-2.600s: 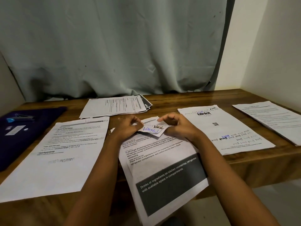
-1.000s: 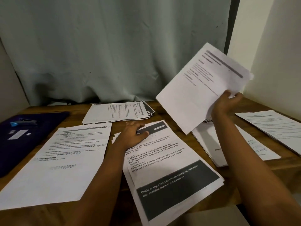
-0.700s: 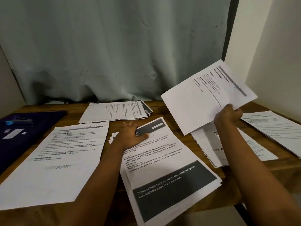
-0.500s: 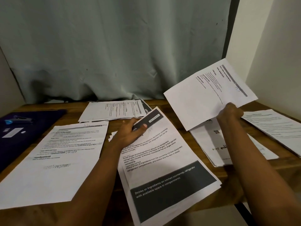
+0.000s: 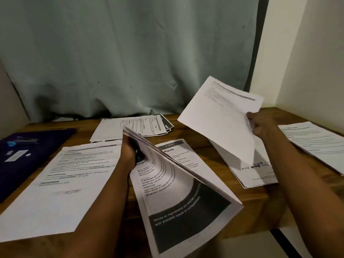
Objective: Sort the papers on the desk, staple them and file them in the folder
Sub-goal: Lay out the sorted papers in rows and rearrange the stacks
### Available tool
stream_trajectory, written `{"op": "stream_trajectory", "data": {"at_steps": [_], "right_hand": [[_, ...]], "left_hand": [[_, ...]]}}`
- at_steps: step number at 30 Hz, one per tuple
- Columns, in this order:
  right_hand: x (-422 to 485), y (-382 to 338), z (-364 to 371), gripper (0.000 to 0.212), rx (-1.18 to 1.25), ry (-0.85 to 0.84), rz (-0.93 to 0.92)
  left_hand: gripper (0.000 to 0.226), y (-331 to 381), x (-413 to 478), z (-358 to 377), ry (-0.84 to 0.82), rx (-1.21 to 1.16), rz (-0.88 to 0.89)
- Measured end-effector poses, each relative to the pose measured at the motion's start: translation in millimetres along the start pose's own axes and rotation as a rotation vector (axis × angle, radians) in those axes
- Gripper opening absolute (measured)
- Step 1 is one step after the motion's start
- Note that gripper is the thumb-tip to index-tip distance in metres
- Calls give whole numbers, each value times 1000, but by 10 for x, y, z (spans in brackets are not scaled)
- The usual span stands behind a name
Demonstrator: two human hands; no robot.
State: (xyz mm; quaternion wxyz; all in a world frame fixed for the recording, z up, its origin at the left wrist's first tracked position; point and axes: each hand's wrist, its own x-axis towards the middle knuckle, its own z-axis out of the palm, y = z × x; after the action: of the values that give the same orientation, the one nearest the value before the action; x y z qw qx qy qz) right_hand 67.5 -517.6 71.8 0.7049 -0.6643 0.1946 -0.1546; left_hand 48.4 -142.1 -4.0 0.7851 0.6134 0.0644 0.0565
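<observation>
Our left hand point(image 5: 128, 155) grips the far edge of a lifted printed sheaf point(image 5: 176, 192) at near centre, our right hand point(image 5: 260, 123) pinches a raised sheet point(image 5: 219, 118) at right; we judge this sorting, next matching that sheet to its set.

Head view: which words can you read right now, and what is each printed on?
"Drinks or ingredients on kitchen": dark band of the lifted sheet in the left hand.
"with available space in compartment": same band.
"Plants": flat sheet underneath.
Too blurred: the raised sheet in the right hand, all other papers.
</observation>
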Motion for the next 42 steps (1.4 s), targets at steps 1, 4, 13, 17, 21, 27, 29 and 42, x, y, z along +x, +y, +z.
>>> {"op": "stream_trajectory", "data": {"at_steps": [1, 4, 13, 17, 21, 27, 29, 42], "right_hand": [[-37, 6, 43, 12, -36, -13, 2], [-69, 61, 115, 28, -113, -99, -91], [-551, 224, 606, 17, -555, -314, -370], [-671, 339, 803, 12, -556, -481, -282], [-769, 472, 942, 23, -435, -559, -147], [-915, 479, 864, 75, -465, -647, 59], [-1027, 420, 837, 80, -615, -592, 7], [-1380, 535, 939, 57, -1063, -462, -176]], "left_hand": [[61, 20, -13, -16, 13, 12, -15], [39, 27, 38, -6, -15, 40, 22], [55, 60, -37, 44, -6, -61, 25], [62, 19, 14, -1, 26, 13, 71], [73, 15, 0, 14, 19, 212, 184], [58, -47, 5, 44, 60, 386, 248], [51, -82, 15, 35, 51, 467, 301], [24, 87, -100, 181, 365, 814, 572]]}}
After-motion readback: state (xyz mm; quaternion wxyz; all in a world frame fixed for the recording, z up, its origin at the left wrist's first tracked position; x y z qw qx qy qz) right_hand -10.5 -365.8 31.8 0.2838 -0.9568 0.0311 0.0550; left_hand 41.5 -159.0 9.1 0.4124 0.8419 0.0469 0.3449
